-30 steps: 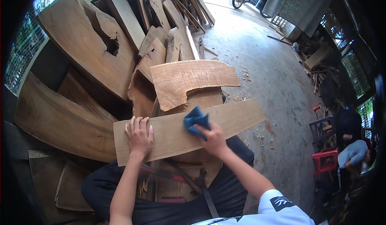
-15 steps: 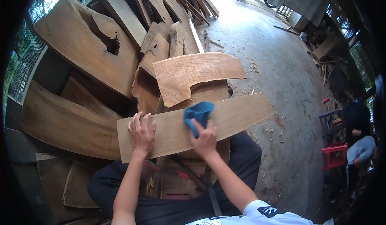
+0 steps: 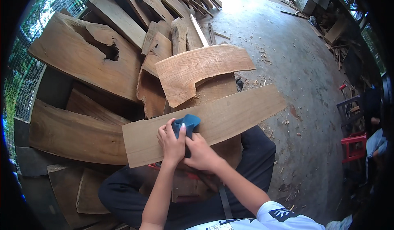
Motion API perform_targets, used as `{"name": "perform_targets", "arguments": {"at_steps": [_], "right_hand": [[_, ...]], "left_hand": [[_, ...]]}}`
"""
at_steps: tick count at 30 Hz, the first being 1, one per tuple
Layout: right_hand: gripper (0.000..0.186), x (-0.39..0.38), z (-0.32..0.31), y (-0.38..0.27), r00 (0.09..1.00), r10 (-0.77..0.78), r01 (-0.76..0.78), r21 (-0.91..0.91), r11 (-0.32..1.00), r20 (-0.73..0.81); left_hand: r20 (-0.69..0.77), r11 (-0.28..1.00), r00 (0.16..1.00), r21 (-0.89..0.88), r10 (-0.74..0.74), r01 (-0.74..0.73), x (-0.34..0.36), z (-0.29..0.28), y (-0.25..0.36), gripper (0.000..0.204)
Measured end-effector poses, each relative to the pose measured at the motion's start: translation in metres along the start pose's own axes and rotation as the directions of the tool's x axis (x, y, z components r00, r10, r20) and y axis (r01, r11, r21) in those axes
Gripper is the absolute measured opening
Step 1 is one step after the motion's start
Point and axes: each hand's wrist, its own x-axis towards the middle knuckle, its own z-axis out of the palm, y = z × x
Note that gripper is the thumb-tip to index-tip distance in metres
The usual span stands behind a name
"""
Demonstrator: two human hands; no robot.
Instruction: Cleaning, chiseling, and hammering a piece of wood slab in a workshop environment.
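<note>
A long, pale wooden board [image 3: 234,109] lies slanted across my lap, its right end higher in view. Both hands meet over its left half around a crumpled blue sheet [image 3: 189,122], sandpaper or cloth, I cannot tell which. My left hand [image 3: 172,143] grips the sheet from its left side, thumb up against it. My right hand [image 3: 202,152] holds its lower right part, with the fingertips partly hidden behind the sheet and my left hand. Just beyond the board, a curved, notched piece of wood [image 3: 209,63] rests on a wooden block.
Large wooden slabs [image 3: 88,55] and planks lean in a pile at the left and far left. Wood shavings [image 3: 262,57] are scattered over the concrete floor [image 3: 303,106]. A red plastic stool [image 3: 353,148] stands at the right, beside a partly visible person [image 3: 375,148].
My left hand has left the board's left end and joined my right hand at the blue sheet. The right hand has brought the sheet left and nearer. The view has shifted slightly.
</note>
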Motion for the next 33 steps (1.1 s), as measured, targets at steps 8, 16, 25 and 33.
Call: {"name": "perform_targets", "arguments": {"at_steps": [8,16,25,33], "right_hand": [[0.018,0.027,-0.075,0.097,0.851,-0.001,-0.121,-0.198,0.973,-0.525],[0.04,0.029,-0.043,0.112,0.824,0.044,-0.289,-0.351,0.891,-0.565],[0.042,0.03,-0.044,0.11,0.817,0.074,-0.326,-0.353,0.877,-0.571],[0.046,0.027,-0.033,0.106,0.848,0.064,-0.338,-0.444,0.83,-0.526]], "left_hand": [[0.03,0.88,0.949,0.366,0.315,-0.303,-0.012,0.046,0.06,0.066],[0.106,0.849,0.951,0.429,0.292,-0.308,-0.007,0.005,0.021,0.043],[-0.333,0.755,0.934,0.644,0.132,0.123,0.033,-0.112,-0.128,0.032],[-0.125,0.843,0.975,0.529,0.184,-0.091,0.037,-0.014,-0.022,0.036]]}}
